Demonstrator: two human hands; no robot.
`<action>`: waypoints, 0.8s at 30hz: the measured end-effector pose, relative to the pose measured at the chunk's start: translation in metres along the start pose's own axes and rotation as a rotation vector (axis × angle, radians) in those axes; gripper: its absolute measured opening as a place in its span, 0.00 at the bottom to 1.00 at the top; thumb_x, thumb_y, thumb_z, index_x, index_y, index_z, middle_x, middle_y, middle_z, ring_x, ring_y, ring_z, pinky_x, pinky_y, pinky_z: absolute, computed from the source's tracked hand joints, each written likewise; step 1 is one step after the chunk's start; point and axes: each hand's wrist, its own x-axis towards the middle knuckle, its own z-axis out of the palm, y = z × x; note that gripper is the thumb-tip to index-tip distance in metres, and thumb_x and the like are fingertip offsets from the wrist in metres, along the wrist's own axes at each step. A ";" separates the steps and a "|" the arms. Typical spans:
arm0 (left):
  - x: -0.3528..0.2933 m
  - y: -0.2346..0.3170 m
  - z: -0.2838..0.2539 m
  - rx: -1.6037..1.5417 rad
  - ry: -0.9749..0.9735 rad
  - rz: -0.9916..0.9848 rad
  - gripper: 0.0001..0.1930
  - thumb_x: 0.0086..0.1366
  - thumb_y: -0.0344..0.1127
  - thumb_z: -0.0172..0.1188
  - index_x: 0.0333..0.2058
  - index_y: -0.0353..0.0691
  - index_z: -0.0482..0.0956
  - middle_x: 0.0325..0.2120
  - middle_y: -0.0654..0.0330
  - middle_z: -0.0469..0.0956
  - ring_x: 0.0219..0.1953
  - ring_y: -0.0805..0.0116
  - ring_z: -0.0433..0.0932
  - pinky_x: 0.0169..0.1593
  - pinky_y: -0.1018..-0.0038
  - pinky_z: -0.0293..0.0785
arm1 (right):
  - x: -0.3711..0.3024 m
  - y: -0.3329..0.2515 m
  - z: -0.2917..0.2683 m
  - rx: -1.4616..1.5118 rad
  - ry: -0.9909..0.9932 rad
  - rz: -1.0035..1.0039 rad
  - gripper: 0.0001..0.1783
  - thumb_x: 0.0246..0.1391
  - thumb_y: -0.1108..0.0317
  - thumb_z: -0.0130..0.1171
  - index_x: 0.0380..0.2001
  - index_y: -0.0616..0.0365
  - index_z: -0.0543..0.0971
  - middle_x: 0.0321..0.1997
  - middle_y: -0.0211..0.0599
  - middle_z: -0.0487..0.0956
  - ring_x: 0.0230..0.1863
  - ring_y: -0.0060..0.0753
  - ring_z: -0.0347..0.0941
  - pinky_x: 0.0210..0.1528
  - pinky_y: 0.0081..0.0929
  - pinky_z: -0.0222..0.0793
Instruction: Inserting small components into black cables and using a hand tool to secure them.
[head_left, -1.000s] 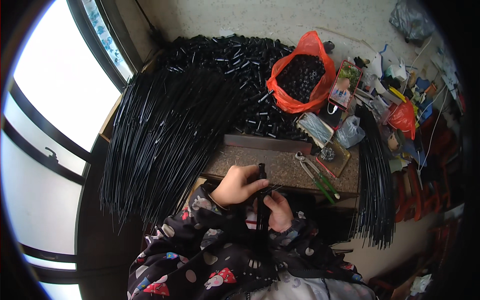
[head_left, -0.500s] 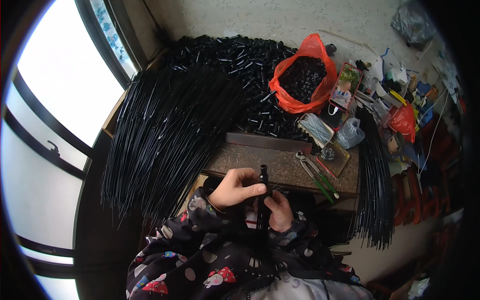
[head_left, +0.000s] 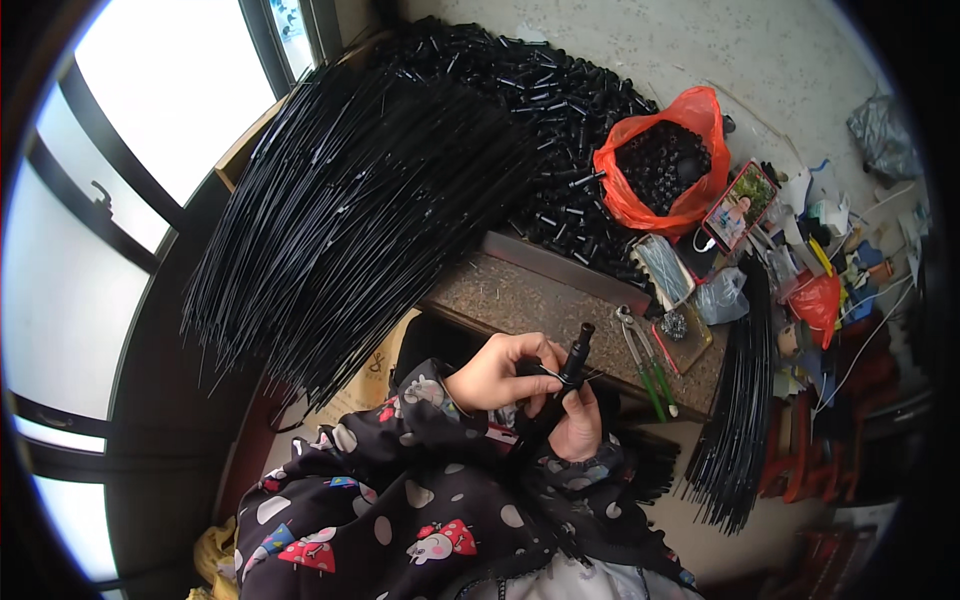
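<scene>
Thumb and finger of my left hand (head_left: pixel 505 372) pinch a thin wire-like piece against the side of a black tube (head_left: pixel 581 345). Fingers of my right hand (head_left: pixel 577 425) are wrapped round the lower part of this tube, which leans with its top to the right. Thin black rods seem to run down from it toward my lap, but dark clothing makes them hard to separate. Beyond my hands lies the speckled bench top (head_left: pixel 500 300). Nearest on it are pincers with green handles (head_left: pixel 650 375) and a small heap of metal bits (head_left: pixel 674 324).
A large sheaf of black rods (head_left: pixel 350 220) overhangs the bench at left, a smaller one (head_left: pixel 735 430) at right. Black tubular parts (head_left: pixel 560 90) are heaped behind a low board (head_left: pixel 560 270). A red bag (head_left: pixel 625 200), wire pieces (head_left: pixel 664 270) and a phone (head_left: pixel 740 205) stand at right.
The view has turned, so the bench looks tilted. The tube has gone from upright to leaning right, and my left fingertips now press the wire-like piece at its side.
</scene>
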 end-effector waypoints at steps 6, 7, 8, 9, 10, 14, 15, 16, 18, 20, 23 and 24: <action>0.000 -0.003 -0.002 -0.033 -0.024 0.034 0.07 0.55 0.18 0.55 0.30 0.33 0.68 0.38 0.52 0.72 0.28 0.72 0.76 0.27 0.80 0.75 | 0.000 0.000 -0.005 0.050 -0.110 0.041 0.26 0.49 0.57 0.58 0.49 0.59 0.67 0.28 0.35 0.73 0.28 0.30 0.69 0.31 0.25 0.66; 0.000 -0.004 -0.001 -0.036 -0.022 0.033 0.07 0.55 0.18 0.55 0.30 0.33 0.68 0.38 0.52 0.72 0.28 0.72 0.76 0.27 0.80 0.75 | 0.000 -0.001 -0.003 0.066 -0.112 0.044 0.27 0.49 0.58 0.59 0.50 0.59 0.66 0.28 0.35 0.73 0.29 0.30 0.69 0.31 0.26 0.66; -0.001 -0.004 0.001 -0.135 0.006 0.029 0.07 0.55 0.18 0.56 0.31 0.33 0.69 0.37 0.52 0.73 0.28 0.72 0.76 0.26 0.81 0.75 | 0.000 0.000 -0.003 0.066 -0.112 0.048 0.27 0.49 0.58 0.59 0.50 0.59 0.66 0.28 0.35 0.73 0.29 0.30 0.69 0.31 0.26 0.66; -0.001 -0.004 0.002 -0.233 0.034 0.025 0.07 0.54 0.17 0.56 0.32 0.32 0.69 0.37 0.53 0.73 0.28 0.71 0.76 0.25 0.82 0.75 | -0.001 0.000 -0.003 0.077 -0.113 0.041 0.27 0.49 0.58 0.59 0.50 0.60 0.66 0.28 0.35 0.73 0.29 0.31 0.69 0.31 0.27 0.66; -0.002 -0.004 0.001 -0.235 0.037 0.024 0.07 0.54 0.17 0.56 0.32 0.32 0.69 0.37 0.53 0.73 0.28 0.71 0.76 0.25 0.82 0.75 | -0.001 0.001 -0.003 0.089 -0.114 0.034 0.27 0.49 0.59 0.59 0.49 0.61 0.67 0.28 0.36 0.73 0.30 0.32 0.69 0.31 0.27 0.66; 0.000 -0.015 -0.008 -0.139 -0.010 0.115 0.07 0.53 0.18 0.57 0.32 0.33 0.74 0.31 0.54 0.75 0.28 0.69 0.77 0.43 0.69 0.72 | -0.002 0.003 -0.007 0.106 -0.154 0.060 0.28 0.49 0.59 0.60 0.49 0.62 0.66 0.28 0.37 0.73 0.30 0.33 0.70 0.31 0.28 0.67; 0.001 -0.017 -0.010 -0.117 -0.028 0.198 0.07 0.53 0.19 0.58 0.32 0.34 0.76 0.29 0.55 0.75 0.29 0.69 0.77 0.51 0.63 0.68 | -0.001 0.003 -0.007 0.100 -0.167 0.057 0.27 0.49 0.59 0.59 0.48 0.63 0.67 0.27 0.38 0.73 0.30 0.33 0.70 0.31 0.28 0.67; 0.001 -0.017 -0.008 -0.163 0.016 0.157 0.04 0.52 0.21 0.59 0.28 0.35 0.77 0.27 0.56 0.75 0.31 0.68 0.76 0.60 0.59 0.54 | 0.000 0.003 -0.007 0.094 -0.180 0.054 0.26 0.49 0.59 0.59 0.47 0.64 0.68 0.27 0.38 0.73 0.29 0.34 0.70 0.31 0.28 0.67; 0.004 -0.016 -0.012 -0.183 -0.071 0.183 0.04 0.51 0.22 0.61 0.27 0.36 0.77 0.27 0.56 0.75 0.31 0.67 0.75 0.60 0.59 0.54 | -0.003 0.005 -0.011 0.085 -0.208 0.069 0.24 0.48 0.59 0.60 0.44 0.64 0.69 0.25 0.38 0.73 0.28 0.34 0.70 0.31 0.28 0.66; 0.010 -0.016 -0.013 -0.231 -0.200 0.226 0.05 0.47 0.26 0.66 0.22 0.36 0.77 0.25 0.58 0.75 0.31 0.66 0.73 0.59 0.59 0.56 | -0.004 0.005 -0.009 0.077 -0.241 0.083 0.22 0.48 0.59 0.60 0.41 0.63 0.70 0.24 0.38 0.73 0.28 0.34 0.70 0.31 0.28 0.66; 0.013 -0.019 -0.008 -0.367 -0.371 0.199 0.06 0.46 0.28 0.67 0.21 0.36 0.77 0.24 0.59 0.75 0.33 0.65 0.73 0.59 0.60 0.57 | -0.005 0.000 0.000 0.096 -0.430 0.149 0.18 0.47 0.59 0.60 0.35 0.62 0.72 0.23 0.39 0.73 0.27 0.34 0.71 0.31 0.28 0.67; 0.011 -0.018 -0.005 -0.379 -0.356 0.178 0.07 0.46 0.28 0.68 0.20 0.37 0.77 0.23 0.59 0.75 0.33 0.66 0.73 0.59 0.60 0.58 | -0.009 0.000 -0.001 0.150 -0.420 0.171 0.17 0.46 0.62 0.62 0.36 0.62 0.73 0.27 0.38 0.75 0.30 0.34 0.72 0.35 0.28 0.68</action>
